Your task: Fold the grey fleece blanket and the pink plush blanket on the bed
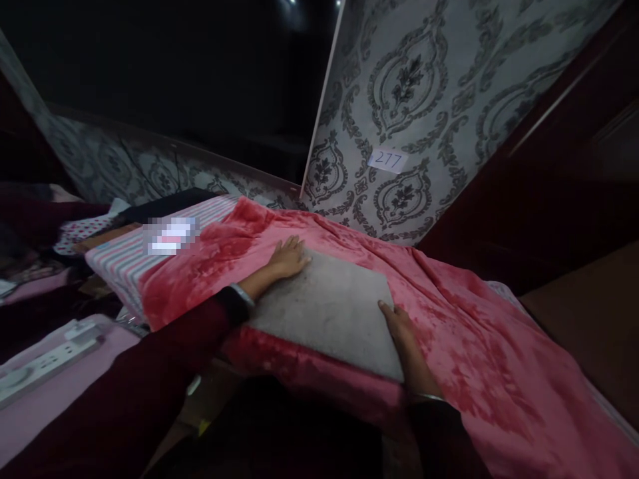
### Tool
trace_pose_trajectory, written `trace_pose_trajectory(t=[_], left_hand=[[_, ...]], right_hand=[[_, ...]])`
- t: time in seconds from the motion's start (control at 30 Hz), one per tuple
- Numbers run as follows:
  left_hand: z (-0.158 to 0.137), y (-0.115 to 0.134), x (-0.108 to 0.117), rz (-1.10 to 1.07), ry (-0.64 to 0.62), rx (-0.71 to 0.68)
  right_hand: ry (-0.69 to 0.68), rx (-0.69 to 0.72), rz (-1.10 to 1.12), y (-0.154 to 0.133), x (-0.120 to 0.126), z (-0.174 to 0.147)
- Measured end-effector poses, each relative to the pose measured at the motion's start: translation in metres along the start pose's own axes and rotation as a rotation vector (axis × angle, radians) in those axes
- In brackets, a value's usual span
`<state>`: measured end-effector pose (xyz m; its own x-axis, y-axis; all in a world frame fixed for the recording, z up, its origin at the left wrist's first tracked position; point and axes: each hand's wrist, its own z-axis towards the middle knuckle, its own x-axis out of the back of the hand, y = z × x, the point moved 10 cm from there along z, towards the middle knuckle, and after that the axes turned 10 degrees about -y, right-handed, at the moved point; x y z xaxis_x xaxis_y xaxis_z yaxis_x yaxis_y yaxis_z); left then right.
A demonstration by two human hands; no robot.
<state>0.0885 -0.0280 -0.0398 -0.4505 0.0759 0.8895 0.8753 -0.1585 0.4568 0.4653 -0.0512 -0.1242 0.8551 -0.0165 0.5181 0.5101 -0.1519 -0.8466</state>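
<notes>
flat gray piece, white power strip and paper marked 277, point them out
Flat gray piece (329,309): head view, middle of its top face.
White power strip (51,359): head view, its socketed top.
Paper marked 277 (388,160): head view, its written front.

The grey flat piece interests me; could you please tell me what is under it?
The red blanket shows along the edges of the grey flat piece, which appears to lie on it. Whatever is directly beneath is covered and cannot be seen.

One left hand (288,259) and one right hand (403,330) are showing, totalling two. One grey flat piece (334,306), one red blanket (474,332), one dark screen (200,73) and one white power strip (52,359) are also appearing. One paper label (388,167) is bearing three digits (388,159).
</notes>
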Motion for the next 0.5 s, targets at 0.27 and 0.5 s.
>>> trace_pose_trajectory(t=[0.27,0.5], left_hand=[[0.008,-0.008,-0.032,0.197,-0.042,0.006],[-0.008,-0.017,-0.035,0.008,-0.106,-0.139]], right_hand=[[0.075,-0.074,0.028,-0.006,0.005,-0.008],[0.093,-0.068,0.081,-0.005,0.004,-0.009]])
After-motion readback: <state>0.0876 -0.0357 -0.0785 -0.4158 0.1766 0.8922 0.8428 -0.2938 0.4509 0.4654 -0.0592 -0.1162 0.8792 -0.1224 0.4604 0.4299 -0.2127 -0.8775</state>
